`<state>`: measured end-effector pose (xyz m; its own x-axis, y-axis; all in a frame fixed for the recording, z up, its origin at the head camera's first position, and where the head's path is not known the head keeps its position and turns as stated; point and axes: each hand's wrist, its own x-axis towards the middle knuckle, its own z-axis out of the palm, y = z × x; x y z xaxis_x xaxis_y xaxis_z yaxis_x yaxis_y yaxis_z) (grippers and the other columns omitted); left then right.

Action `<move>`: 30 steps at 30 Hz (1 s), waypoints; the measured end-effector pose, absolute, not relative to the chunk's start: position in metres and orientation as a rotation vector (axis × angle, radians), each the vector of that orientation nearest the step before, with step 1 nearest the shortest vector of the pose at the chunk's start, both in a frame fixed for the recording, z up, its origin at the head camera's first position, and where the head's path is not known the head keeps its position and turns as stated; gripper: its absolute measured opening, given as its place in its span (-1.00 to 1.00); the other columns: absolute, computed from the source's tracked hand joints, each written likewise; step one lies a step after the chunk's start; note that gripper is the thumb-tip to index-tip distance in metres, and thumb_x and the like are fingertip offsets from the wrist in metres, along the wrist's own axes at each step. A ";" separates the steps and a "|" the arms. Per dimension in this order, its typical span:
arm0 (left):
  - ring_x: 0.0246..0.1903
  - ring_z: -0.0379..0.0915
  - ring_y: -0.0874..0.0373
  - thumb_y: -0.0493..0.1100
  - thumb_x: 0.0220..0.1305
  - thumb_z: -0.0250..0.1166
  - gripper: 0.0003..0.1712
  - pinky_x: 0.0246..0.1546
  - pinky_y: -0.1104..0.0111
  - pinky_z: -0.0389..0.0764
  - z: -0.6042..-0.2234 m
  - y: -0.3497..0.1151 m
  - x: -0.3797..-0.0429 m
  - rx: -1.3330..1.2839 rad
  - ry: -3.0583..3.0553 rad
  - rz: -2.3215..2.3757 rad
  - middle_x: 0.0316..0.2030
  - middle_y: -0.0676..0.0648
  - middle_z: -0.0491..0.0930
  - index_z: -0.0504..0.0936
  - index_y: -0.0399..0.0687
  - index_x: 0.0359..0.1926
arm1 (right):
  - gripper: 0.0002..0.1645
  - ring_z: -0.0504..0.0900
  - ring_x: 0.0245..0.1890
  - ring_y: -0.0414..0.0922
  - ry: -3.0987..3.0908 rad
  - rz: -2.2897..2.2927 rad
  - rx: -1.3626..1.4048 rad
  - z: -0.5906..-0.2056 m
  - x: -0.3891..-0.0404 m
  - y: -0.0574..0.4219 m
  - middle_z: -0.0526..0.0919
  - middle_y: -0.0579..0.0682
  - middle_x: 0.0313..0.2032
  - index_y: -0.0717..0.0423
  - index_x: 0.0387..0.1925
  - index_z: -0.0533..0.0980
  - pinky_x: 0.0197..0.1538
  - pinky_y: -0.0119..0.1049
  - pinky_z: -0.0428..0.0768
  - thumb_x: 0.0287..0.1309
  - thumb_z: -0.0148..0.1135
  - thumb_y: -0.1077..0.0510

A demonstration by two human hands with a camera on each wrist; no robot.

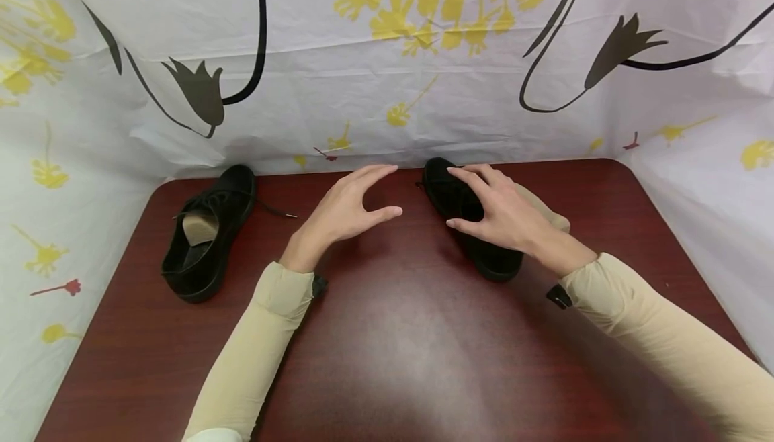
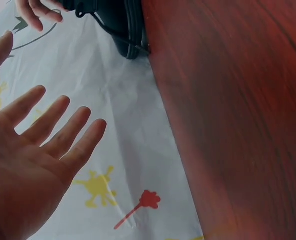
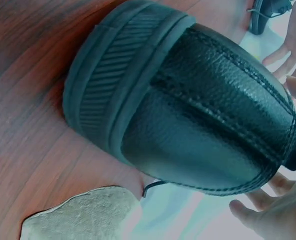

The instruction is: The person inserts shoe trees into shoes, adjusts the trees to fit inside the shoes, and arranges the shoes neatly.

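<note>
1. Right shoe (image 1: 452, 195), right of centre; bare table (image 1: 393, 348), lower centre, leaves room.
2. Left hand (image 1: 342, 208), centre, empty, spread; right hand (image 1: 504, 210) wide over right shoe, contact unclear.
3. Left shoe (image 1: 232, 222), left side, contains beige insert (image 1: 201, 228): probably done. Beige piece (image 3: 83, 215) beside right shoe: probably left.
4. Table edge close beyond toes.

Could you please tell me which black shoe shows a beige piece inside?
The leftmost shoe: a beige piece shows in its opening; the other shoe shows only dark inside.

table (image 1: 145, 361): reddish-brown, wood-grained | cloth (image 1: 338, 86): white, creased, flower-printed, behind and both sides | light: pale sheen (image 1: 399, 355) mid-table
</note>
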<state>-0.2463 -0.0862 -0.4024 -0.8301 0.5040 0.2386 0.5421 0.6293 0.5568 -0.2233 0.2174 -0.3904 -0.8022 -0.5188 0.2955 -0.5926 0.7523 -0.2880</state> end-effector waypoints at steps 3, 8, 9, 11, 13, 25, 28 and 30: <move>0.35 0.26 0.10 0.34 0.21 0.33 -0.16 0.26 0.11 0.37 -0.405 -0.082 -0.246 -0.904 -2.780 -0.986 0.39 0.11 0.32 0.33 0.30 0.46 | 0.01 0.42 0.21 0.16 -2.768 0.534 0.845 -0.390 -0.222 0.221 0.38 0.09 0.28 -0.05 0.45 0.27 0.16 0.13 0.42 0.02 0.49 -0.17; 0.36 0.25 0.09 0.33 0.22 0.33 -0.16 0.25 0.10 0.38 -0.409 -0.077 -0.246 -0.901 -2.796 -0.994 0.39 0.11 0.30 0.32 0.29 0.46 | 0.00 0.43 0.19 0.15 -2.738 0.589 0.831 -0.389 -0.224 0.228 0.39 0.10 0.26 -0.04 0.45 0.28 0.14 0.12 0.43 0.01 0.52 -0.11; 0.36 0.25 0.10 0.33 0.22 0.32 -0.17 0.25 0.10 0.38 -0.410 -0.075 -0.246 -0.899 -2.801 -0.991 0.40 0.11 0.30 0.32 0.30 0.46 | 0.00 0.43 0.19 0.15 -2.727 0.604 0.833 -0.390 -0.225 0.230 0.39 0.10 0.26 -0.04 0.45 0.29 0.16 0.11 0.42 0.00 0.53 -0.10; 0.37 0.24 0.10 0.33 0.22 0.32 -0.16 0.25 0.09 0.38 -0.410 -0.073 -0.247 -0.902 -2.808 -0.989 0.40 0.11 0.29 0.31 0.30 0.47 | 0.01 0.43 0.19 0.13 -2.708 0.627 0.835 -0.390 -0.225 0.234 0.39 0.11 0.26 -0.02 0.44 0.29 0.17 0.09 0.41 -0.01 0.54 -0.07; 0.37 0.24 0.09 0.33 0.23 0.32 -0.16 0.25 0.09 0.38 -0.410 -0.071 -0.247 -0.907 -2.815 -0.987 0.40 0.11 0.29 0.31 0.30 0.47 | 0.01 0.45 0.16 0.10 -2.701 0.639 0.824 -0.390 -0.225 0.238 0.39 0.10 0.26 -0.02 0.45 0.29 0.15 0.04 0.41 -0.02 0.55 -0.07; 0.37 0.23 0.10 0.32 0.25 0.30 -0.17 0.27 0.12 0.36 -0.412 -0.056 -0.250 -0.973 -2.812 -1.013 0.41 0.10 0.28 0.31 0.24 0.47 | 0.02 0.41 0.19 0.10 -2.728 0.666 0.765 -0.394 -0.222 0.261 0.36 0.13 0.26 0.02 0.45 0.28 0.14 0.08 0.40 0.00 0.55 -0.05; 0.37 0.23 0.11 0.33 0.25 0.30 -0.17 0.27 0.13 0.36 -0.413 -0.052 -0.250 -0.978 -2.806 -1.021 0.41 0.09 0.28 0.31 0.26 0.47 | 0.02 0.40 0.20 0.11 -2.734 0.674 0.749 -0.394 -0.221 0.265 0.35 0.14 0.27 0.00 0.46 0.27 0.13 0.08 0.40 0.01 0.54 -0.04; 0.38 0.22 0.12 0.33 0.25 0.30 -0.17 0.28 0.13 0.35 -0.414 -0.049 -0.250 -0.983 -2.805 -1.026 0.41 0.10 0.28 0.31 0.26 0.47 | 0.02 0.40 0.21 0.13 -2.727 0.685 0.737 -0.393 -0.221 0.267 0.35 0.15 0.27 -0.03 0.47 0.27 0.13 0.09 0.39 0.00 0.55 -0.03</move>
<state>-0.2504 -0.0495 -0.4138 -0.8044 0.5587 0.2020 0.5571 0.5914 0.5829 -0.2206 0.2670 -0.3935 -0.8458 -0.4141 0.3364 -0.5239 0.7637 -0.3771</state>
